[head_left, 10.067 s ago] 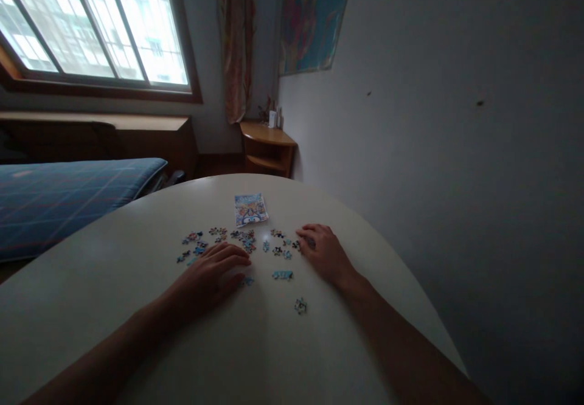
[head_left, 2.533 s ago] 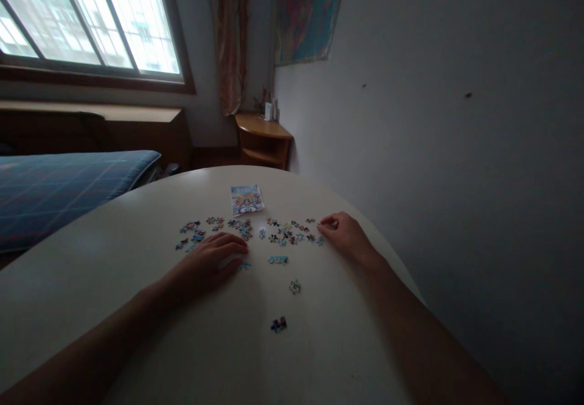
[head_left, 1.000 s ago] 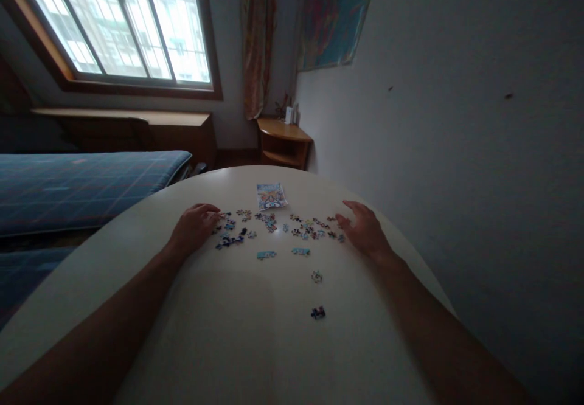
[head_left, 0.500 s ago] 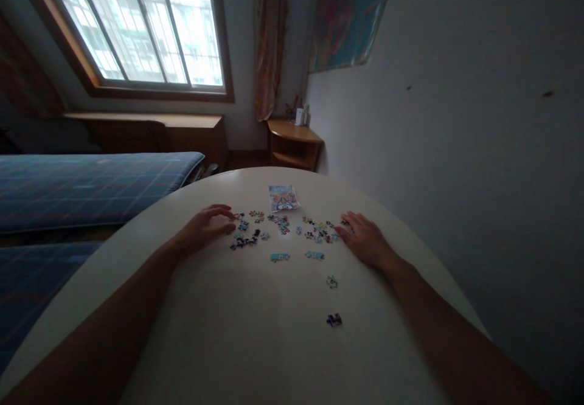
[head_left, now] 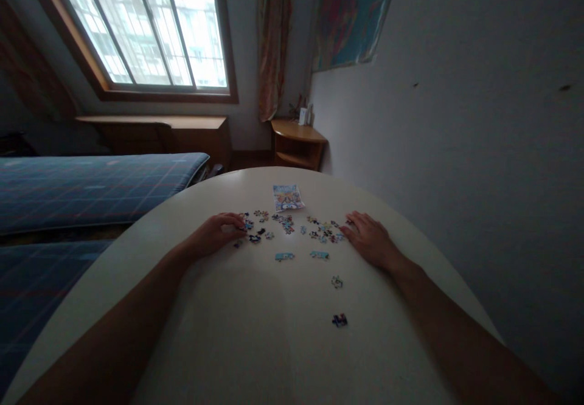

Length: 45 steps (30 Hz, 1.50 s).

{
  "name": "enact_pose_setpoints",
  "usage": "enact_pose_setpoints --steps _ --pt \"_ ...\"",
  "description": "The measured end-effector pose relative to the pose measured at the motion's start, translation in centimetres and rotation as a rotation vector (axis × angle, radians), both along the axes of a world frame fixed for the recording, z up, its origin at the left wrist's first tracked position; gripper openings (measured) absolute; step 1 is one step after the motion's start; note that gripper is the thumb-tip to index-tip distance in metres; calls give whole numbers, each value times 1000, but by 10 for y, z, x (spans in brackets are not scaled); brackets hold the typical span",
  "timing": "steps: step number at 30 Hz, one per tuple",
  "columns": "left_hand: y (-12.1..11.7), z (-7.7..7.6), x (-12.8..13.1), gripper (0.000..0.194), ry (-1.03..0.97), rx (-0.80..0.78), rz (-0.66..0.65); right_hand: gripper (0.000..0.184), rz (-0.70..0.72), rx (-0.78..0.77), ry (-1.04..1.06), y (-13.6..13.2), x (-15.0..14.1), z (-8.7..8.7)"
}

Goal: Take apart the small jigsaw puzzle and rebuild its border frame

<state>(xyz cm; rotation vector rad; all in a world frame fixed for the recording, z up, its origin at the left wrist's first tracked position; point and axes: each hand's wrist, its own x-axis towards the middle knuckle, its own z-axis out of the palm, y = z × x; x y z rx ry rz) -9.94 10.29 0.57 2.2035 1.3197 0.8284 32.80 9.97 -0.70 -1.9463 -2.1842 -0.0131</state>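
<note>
White table [head_left: 246, 332] bears scattered puzzle pieces [head_left: 325, 231], with a printed packet [head_left: 288, 197] just beyond them; nearer the person lie two pale-blue strips [head_left: 285, 257], a pale piece [head_left: 336, 281] and a dark piece [head_left: 340, 320]. The left hand [head_left: 214, 235] curls at the scatter's left edge, thumb and fingers slightly apart; the right hand [head_left: 371, 241] lies at its right edge, fingers loosely bent; whether either pinches a piece, I cannot tell
</note>
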Motion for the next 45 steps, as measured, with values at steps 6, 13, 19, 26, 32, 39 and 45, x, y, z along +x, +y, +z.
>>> enact_pose_setpoints --steps 6,13,19,26,32,39,45 --pt "-1 2 4 36 -13 68 11 64 -32 -31 12 0 -1 0" --pt "-4 4 3 33 57 155 3 64 -27 -12 8 3 1 -4" --pt "4 -5 0 25 88 194 47 65 -26 -5 12 1 0 -4" --pt "-5 -2 9 29 139 226 -4 63 -21 15 31 1 0 -6" --pt "-7 -4 20 16 179 194 -113 62 -25 4 20 2 0 -6" --pt "-2 -8 21 21 113 205 -74 61 -17 14 34 2 -1 -5" --pt "-3 -6 20 20 112 244 -22 62 -32 18 38 0 -2 -5"
